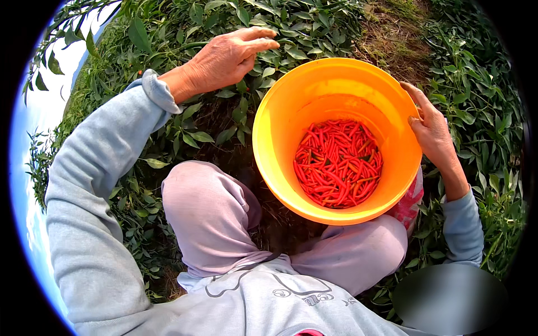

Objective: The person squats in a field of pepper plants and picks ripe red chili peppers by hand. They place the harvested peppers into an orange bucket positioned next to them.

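A yellow plastic bucket (269, 164), tilted so its mouth faces me, stands over my knee on the right. Red chili peppers (338, 164), a few orange or greenish, cover its bottom. My right hand (428, 122) grips the bucket's rim at the right, thumb on the inner side. To the left of the bucket, my left hand (229, 61) is stretched out over the leafy plants (302, 25), fingers extended and pointing right. Nothing shows in its fingers, though the underside of the palm is hidden.
Dense green pepper plants (475, 126) grow on both sides, with leaves (193, 134) close to my left forearm. A strip of bare soil with dry straw (393, 42) runs beyond the bucket. My bent knees (206, 210) are just below it, over dark ground.
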A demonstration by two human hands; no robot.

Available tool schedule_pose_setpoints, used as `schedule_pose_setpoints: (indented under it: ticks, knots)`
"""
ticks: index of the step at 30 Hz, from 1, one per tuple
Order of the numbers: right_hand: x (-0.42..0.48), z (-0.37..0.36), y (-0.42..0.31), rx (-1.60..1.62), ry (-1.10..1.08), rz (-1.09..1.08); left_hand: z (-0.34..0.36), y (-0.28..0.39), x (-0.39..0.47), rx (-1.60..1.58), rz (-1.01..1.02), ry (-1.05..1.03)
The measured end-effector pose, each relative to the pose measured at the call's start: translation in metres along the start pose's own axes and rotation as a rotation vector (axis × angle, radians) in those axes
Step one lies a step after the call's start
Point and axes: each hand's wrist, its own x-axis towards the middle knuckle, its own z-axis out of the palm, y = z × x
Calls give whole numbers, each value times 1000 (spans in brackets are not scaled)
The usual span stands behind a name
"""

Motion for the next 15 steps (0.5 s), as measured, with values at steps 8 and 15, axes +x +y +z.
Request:
schedule_pose_setpoints:
  ticks: [8,15]
  knots:
    - [-1,11,-4,216,51,117,90,-99,65,-78,-187,-537]
    - [1,14,-16,227,70,270,165,-110,40,231,15,-947]
